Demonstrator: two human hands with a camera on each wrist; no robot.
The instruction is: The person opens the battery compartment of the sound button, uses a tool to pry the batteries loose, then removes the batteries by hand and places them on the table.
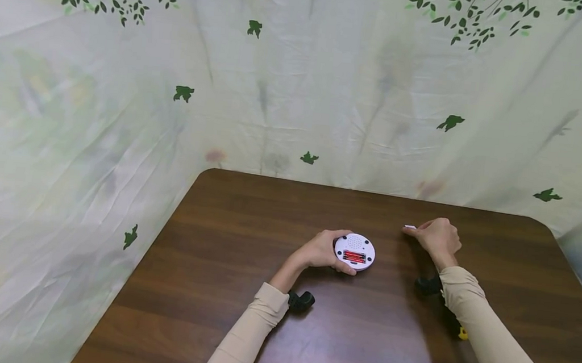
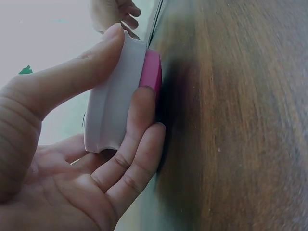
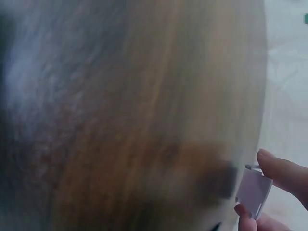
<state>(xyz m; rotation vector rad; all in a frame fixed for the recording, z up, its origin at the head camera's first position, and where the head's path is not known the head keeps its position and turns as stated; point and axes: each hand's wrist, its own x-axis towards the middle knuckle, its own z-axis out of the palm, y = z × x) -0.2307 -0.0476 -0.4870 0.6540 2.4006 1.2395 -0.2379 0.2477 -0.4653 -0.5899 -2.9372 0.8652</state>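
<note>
Batteries (image 1: 354, 257), two of them by the look of it and both red, lie in the uncovered slot of a round white device (image 1: 354, 242), right of centre and below the middle of the head frame. Left hand (image 1: 320, 249) has it, gripping from the device's left side, thumb on one edge and fingers on the other! That slotted face turns up to the camera, with a patch of tiny holes and dark round dots around it. Over in the left wrist view, there it is edge-on: thumb pressed on the white rim at the top, fingertips against the pink part (image 2: 151, 71) on the side facing the wood. Whether that pink part touches the counter (image 1: 246, 229), I cannot tell.

And out to the right, well apart from the device, the right hand (image 1: 440, 239) pinches a small white piece (image 1: 410, 227) between thumb and fingers! Right wrist view has it at the lower right: flat, squarish, a little tab by the thumb.

Beige sleeves (image 1: 245, 332) come in from the bottom of the head frame, a black wrist fitting (image 1: 302, 301) beside the left cuff, something small and yellow (image 1: 462, 333) by the right forearm. Leaf-printed cloth (image 1: 339, 94) fills the upper half.
</note>
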